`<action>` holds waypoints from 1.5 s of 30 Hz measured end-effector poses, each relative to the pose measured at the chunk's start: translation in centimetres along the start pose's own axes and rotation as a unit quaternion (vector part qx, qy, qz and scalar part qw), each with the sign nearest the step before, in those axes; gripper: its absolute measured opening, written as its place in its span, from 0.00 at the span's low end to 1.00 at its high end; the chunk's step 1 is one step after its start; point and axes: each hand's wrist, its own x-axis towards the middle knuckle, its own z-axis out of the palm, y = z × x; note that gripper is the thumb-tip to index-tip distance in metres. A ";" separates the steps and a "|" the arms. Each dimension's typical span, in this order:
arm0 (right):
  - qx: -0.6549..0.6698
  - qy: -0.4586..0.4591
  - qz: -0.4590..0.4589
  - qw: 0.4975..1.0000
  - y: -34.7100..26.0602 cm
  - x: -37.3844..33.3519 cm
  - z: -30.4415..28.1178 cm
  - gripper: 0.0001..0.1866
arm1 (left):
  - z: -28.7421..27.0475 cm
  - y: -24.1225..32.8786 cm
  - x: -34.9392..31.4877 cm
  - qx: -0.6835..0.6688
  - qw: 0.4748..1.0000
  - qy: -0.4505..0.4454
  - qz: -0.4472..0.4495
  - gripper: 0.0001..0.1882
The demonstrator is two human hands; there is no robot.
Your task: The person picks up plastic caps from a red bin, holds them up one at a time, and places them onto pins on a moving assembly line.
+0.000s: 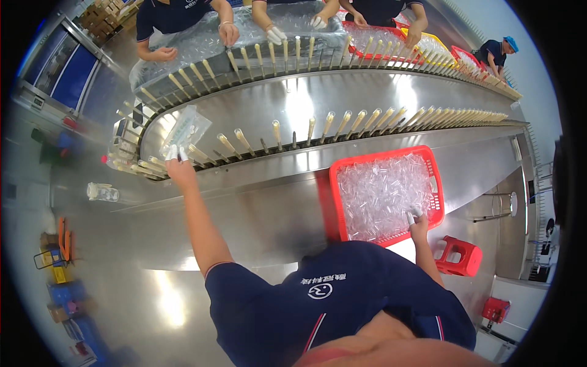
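Note:
My left hand [179, 168] reaches to the near left bend of the line of upright pegs, white covers on its fingertips. Two of its fingers stretch out slightly apart beside the cream-coloured rods [197, 153]; its thumb is hidden. Beyond those fingers lies a clear plastic bag [188, 127] with small white pieces in it. My right hand [418, 226] is at the near right part of a red basket [335, 199] full of clear plastic tubes [382, 196]. Its covered fingertips come together among the tubes, and whatever they hold is too small to make out.
The pegs run around a long metal table [244, 98]. Across it, co-workers' hands [229, 33] work beside a grey tub [143, 70] and several coloured baskets [431, 46] of tubes. A white container [103, 192] stands at left, a red stool [458, 255] at right.

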 end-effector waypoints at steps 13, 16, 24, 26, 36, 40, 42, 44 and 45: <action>-0.081 -0.030 0.024 0.996 1.9 3.3 0.9 0.15 | 5.4 6.2 -3.6 -0.073 0.996 -0.013 -0.049 0.12; -0.076 -0.059 0.052 0.994 3.3 4.0 1.3 0.16 | 7.4 7.8 -4.5 -0.075 0.994 -0.035 -0.065 0.12; -0.032 -0.048 0.029 0.998 4.8 5.7 -0.8 0.16 | 9.0 23.8 -9.7 -0.137 0.980 -0.050 0.137 0.11; -0.028 -0.061 0.041 0.997 4.1 6.2 -1.2 0.15 | 10.3 31.0 -9.7 -0.187 0.941 -0.154 0.237 0.10; 0.006 -0.095 0.051 0.994 7.1 8.1 -5.8 0.17 | 19.0 36.0 -8.2 -0.015 0.791 -0.480 0.380 0.04; 0.048 -0.091 0.088 0.991 9.1 8.4 -8.6 0.16 | 18.0 38.6 -9.9 -0.092 0.807 -0.471 0.345 0.05; 0.051 -0.094 0.098 0.989 10.0 9.0 -9.8 0.16 | 18.2 39.1 -11.0 -0.123 0.847 -0.417 0.306 0.07; 0.031 -0.094 0.091 0.991 10.3 10.3 -11.6 0.16 | 18.2 41.6 -11.3 -0.103 0.845 -0.431 0.300 0.08; 0.033 -0.096 0.092 0.991 10.7 11.0 -12.5 0.16 | 18.4 43.0 -11.4 -0.087 0.843 -0.443 0.294 0.08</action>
